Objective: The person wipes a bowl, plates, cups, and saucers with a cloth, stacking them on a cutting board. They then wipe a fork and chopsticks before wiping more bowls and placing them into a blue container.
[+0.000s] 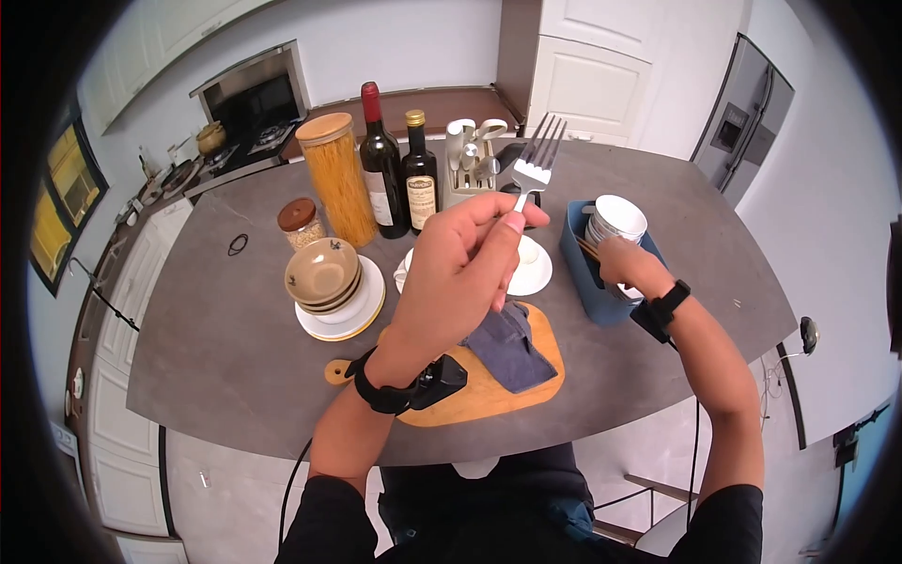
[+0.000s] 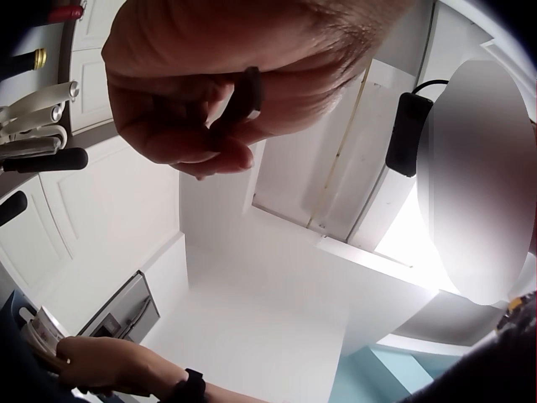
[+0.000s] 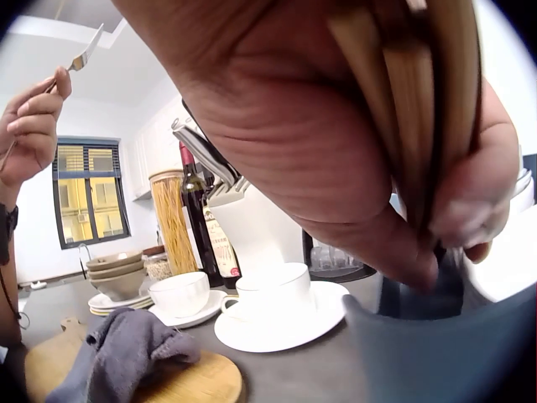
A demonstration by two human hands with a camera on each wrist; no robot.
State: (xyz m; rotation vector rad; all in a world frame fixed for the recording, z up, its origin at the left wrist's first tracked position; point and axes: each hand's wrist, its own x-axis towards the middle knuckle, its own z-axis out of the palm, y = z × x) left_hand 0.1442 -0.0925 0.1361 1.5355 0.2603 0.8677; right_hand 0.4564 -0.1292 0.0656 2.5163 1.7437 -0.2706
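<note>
My left hand (image 1: 456,268) is raised over the middle of the table and pinches a metal fork (image 1: 536,167) by its handle, tines up. In the right wrist view the same fork (image 3: 82,59) shows at the upper left. My right hand (image 1: 635,266) reaches down into a blue bin (image 1: 583,277) on the right side of the table. Its fingers and thumb grip several wooden chopsticks (image 3: 411,109), whose lower ends are hidden by the hand. White bowls (image 1: 620,216) are stacked in the bin's far end, just beyond the right hand.
A grey cloth (image 1: 512,352) lies on a wooden cutting board (image 1: 489,402) below the left hand. White cups (image 3: 275,290) on saucers, a knife block (image 1: 467,169), dark bottles (image 1: 381,164), a spaghetti jar (image 1: 338,183) and stacked brown bowls (image 1: 321,271) stand around it.
</note>
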